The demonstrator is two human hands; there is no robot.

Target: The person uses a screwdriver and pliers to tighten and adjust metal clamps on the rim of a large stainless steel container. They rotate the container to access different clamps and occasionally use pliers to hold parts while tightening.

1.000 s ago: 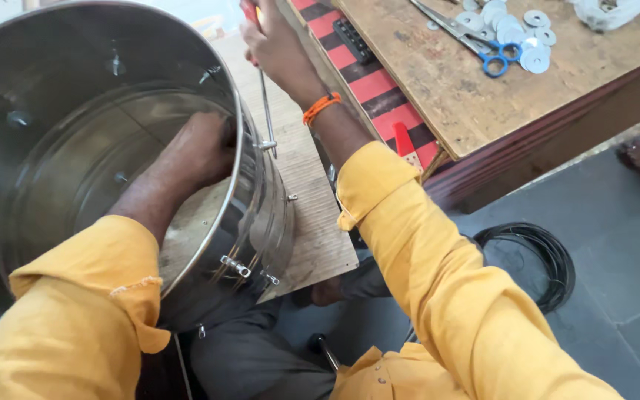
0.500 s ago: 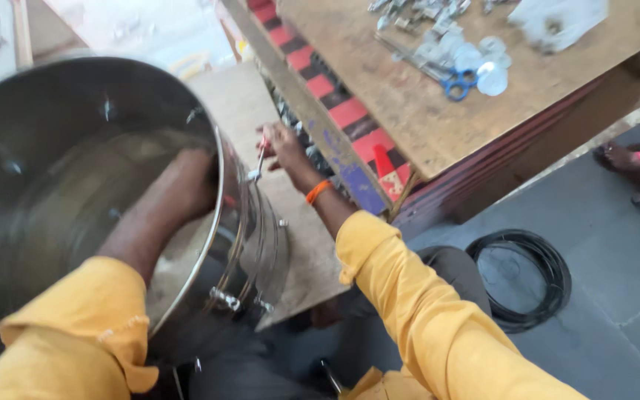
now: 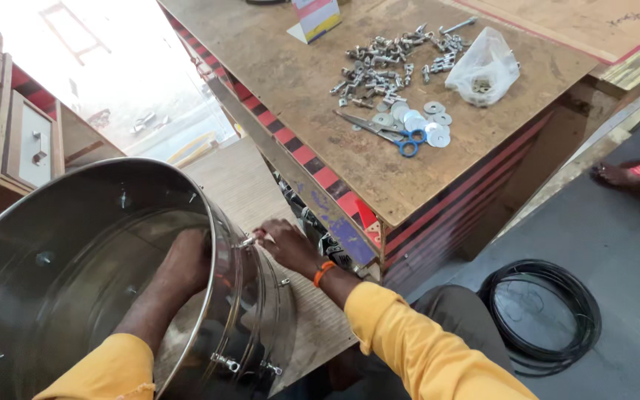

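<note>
Steel drum [image 3: 61, 244] lies on its side at lower left. Left hand [image 3: 187, 259] is inside it, pressed to the wall – grip prob. closed, hard to tell. Right hand [image 3: 283, 243] outside the rim, pinching a small bolt [image 3: 248, 240]. Scissors [image 3: 387, 133] & washers [image 3: 427, 122] on the bench [image 3: 298, 89].

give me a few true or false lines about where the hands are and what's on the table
1. The left hand is inside the steel drum. True.
2. The right hand holds the blue-handled scissors. False: the scissors lie on the wooden table; that hand is at a small fitting on the drum's rim.
3. Loose bolts and washers lie on the table beside a plastic bag. True.
4. A black coiled cable sits on the table. False: it lies on the floor.
</note>
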